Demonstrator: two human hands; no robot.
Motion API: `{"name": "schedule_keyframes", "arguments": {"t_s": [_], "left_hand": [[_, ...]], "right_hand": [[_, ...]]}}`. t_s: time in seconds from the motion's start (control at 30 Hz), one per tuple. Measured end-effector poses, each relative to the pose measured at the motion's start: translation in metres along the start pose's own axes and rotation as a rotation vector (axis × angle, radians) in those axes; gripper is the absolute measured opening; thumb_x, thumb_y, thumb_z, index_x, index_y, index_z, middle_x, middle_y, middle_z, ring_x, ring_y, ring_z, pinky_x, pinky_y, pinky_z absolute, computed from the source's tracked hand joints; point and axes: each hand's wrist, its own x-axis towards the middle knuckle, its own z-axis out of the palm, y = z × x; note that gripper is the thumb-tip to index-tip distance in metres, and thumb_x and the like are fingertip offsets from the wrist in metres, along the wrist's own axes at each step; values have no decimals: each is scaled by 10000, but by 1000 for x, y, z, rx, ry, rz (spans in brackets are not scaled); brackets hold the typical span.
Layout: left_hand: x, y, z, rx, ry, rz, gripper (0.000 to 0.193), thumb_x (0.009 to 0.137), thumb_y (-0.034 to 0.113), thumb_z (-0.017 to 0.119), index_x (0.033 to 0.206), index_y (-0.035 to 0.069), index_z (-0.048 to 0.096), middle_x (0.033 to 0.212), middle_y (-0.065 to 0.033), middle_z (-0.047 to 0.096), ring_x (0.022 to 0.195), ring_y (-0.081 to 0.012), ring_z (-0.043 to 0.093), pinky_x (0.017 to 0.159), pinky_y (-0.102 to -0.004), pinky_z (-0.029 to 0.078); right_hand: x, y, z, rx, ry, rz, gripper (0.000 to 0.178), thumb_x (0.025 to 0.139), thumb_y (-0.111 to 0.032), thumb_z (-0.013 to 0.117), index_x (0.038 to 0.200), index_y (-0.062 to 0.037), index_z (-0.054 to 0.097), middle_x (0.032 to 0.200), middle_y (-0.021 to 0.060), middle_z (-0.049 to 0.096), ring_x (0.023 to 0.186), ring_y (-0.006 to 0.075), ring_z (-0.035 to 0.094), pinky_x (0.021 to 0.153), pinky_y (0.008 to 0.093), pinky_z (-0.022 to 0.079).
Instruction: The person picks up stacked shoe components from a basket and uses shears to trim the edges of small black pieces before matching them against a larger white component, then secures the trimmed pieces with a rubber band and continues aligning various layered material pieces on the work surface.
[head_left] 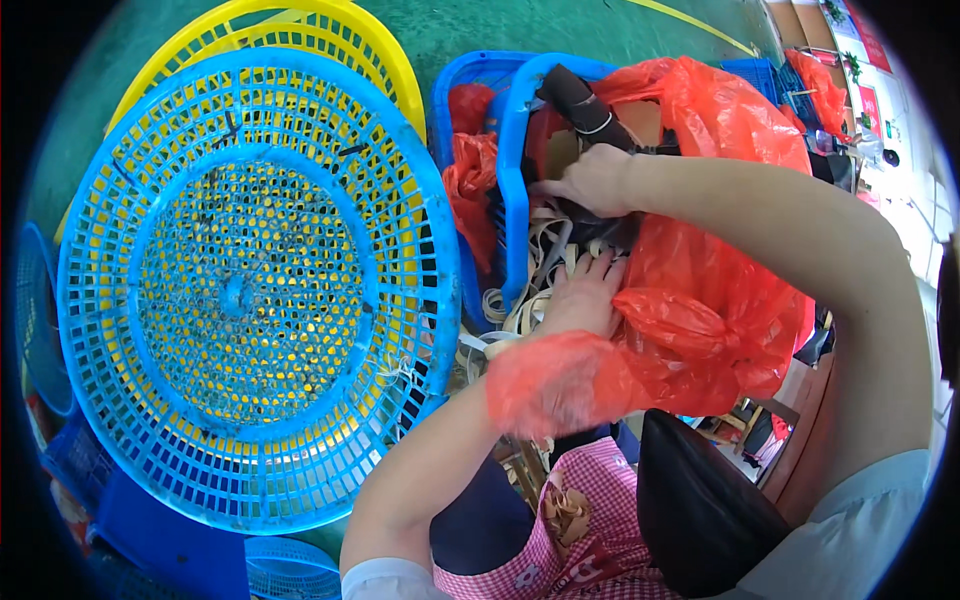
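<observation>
My left hand [582, 292] lies over cream-coloured strips [545, 240] that are looped and tangled at the mouth of a red plastic bag [725, 110]. Its fingers are stretched out and apart. Thin red plastic drapes over that wrist. Just beyond it, my right hand [600, 182] is closed, and what its fingers grip is hidden. Dark material lies under the right hand. A dark rolled piece with a pale band [582, 105] sticks up at the bag's far side, close to the right hand. The bag stands against a blue plastic basket [514, 190].
A large round light-blue basket [235, 295] with open mesh fills the left side, overlapping a yellow basket [390, 65]. Red plastic [470, 185] lies inside the blue basket. A black cushion-like object [700, 490] sits near my lap. Further blue baskets stand at the lower left.
</observation>
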Motion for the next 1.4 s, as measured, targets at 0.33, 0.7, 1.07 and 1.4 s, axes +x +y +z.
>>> {"name": "schedule_keyframes", "arguments": {"t_s": [0.33,0.7,1.07,1.4], "left_hand": [[-5,-11,-58,86,601,258,530,661,44,636,1176,41,509,1310,-176,420,1185,-352,424,975,-477,312],[17,-43,-69,-354,627,-152,678,668,-139,458,1295,115,416,1340,-205,341,1299,-370,299,1069,-413,249],[24,-25,-72,10,584,203,615,750,-107,445,1347,-72,303,1378,-282,315,1296,-378,330,1053,-416,315],[86,-62,-38,-430,107,-197,859,710,60,629,1409,-26,138,1428,-303,210,1326,-435,233,1101,-450,220]], "right_hand": [[-20,-9,11,216,81,-56,325,809,-294,533,1033,-68,597,947,152,666,868,310,652,729,415,503],[-39,-30,18,267,518,95,221,762,-150,587,943,-25,608,1031,151,551,755,262,643,598,372,522],[-2,3,7,54,293,264,294,768,-162,584,1010,2,615,969,178,626,856,287,648,713,376,517],[-16,17,-22,158,173,138,236,770,-201,550,894,-28,652,871,145,654,705,308,646,637,429,510]]}}
